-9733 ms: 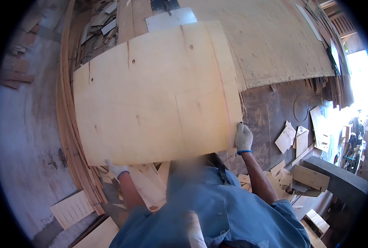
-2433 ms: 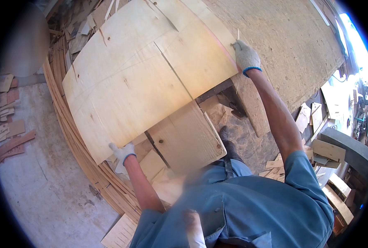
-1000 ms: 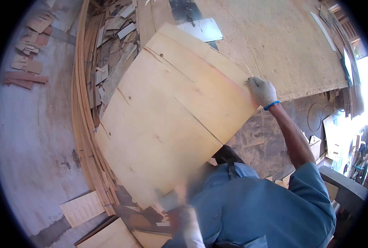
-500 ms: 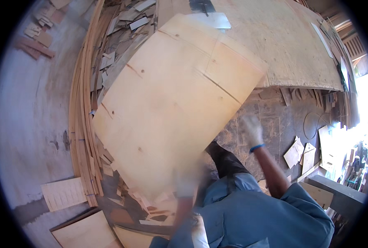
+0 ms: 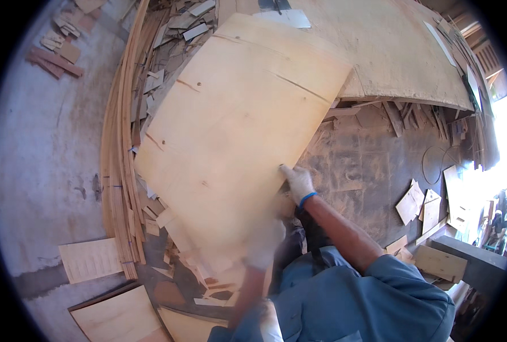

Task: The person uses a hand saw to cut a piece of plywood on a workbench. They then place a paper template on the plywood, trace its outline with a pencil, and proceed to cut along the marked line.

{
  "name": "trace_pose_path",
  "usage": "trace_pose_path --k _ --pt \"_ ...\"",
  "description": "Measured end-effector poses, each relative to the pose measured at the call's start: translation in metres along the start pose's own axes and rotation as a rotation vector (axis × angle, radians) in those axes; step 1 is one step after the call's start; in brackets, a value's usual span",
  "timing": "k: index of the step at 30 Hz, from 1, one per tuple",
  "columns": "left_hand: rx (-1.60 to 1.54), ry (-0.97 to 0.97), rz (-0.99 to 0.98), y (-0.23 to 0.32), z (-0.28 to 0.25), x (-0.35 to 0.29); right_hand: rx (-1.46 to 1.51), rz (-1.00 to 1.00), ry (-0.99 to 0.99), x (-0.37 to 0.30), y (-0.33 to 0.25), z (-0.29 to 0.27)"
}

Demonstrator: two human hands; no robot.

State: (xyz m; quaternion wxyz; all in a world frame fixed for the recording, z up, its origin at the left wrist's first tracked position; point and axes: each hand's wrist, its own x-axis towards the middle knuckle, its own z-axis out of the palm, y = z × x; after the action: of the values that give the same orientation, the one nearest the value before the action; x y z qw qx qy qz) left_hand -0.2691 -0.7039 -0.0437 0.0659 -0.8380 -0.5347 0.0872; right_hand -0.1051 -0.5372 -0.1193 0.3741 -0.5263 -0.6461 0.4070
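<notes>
A large pale plywood sheet [image 5: 236, 119], marked with knots and a dark crack, lies tilted across the middle of the view. Its far end overlaps the wooden worktable [image 5: 390, 62]. My right hand [image 5: 299, 183], in a white glove with a blue band at the wrist, grips the sheet's right edge, its thumb on the upper face. At the near corner my left hand [image 5: 266, 242], also in a pale glove, is smeared by motion. It is against the sheet, but its fingers cannot be made out.
Long thin wood strips [image 5: 116, 171] run in a bundle along the left, beside a heap of offcuts [image 5: 179, 31]. Square boards [image 5: 116, 316] lie at the lower left. Small panels [image 5: 410, 202] lie on the dusty floor to the right, near a grey beam [image 5: 470, 253].
My right hand has come left from off the sheet and closed on its right edge. The sheet has shifted slightly left and away. My left hand stays at the near corner, blurred.
</notes>
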Motion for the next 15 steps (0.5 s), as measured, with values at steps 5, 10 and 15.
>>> trace_pose_path --k 5,10,15 --pt "-0.045 -0.327 0.240 0.026 0.059 -0.105 0.368 0.338 0.157 0.013 0.065 -0.101" --pt "1.494 -0.672 0.802 0.002 0.068 -0.135 0.463 0.712 0.208 0.008 0.005 -0.194" --pt "2.745 -0.814 1.213 -0.047 0.070 -0.138 0.387 0.698 0.322 -0.009 0.022 -0.254"
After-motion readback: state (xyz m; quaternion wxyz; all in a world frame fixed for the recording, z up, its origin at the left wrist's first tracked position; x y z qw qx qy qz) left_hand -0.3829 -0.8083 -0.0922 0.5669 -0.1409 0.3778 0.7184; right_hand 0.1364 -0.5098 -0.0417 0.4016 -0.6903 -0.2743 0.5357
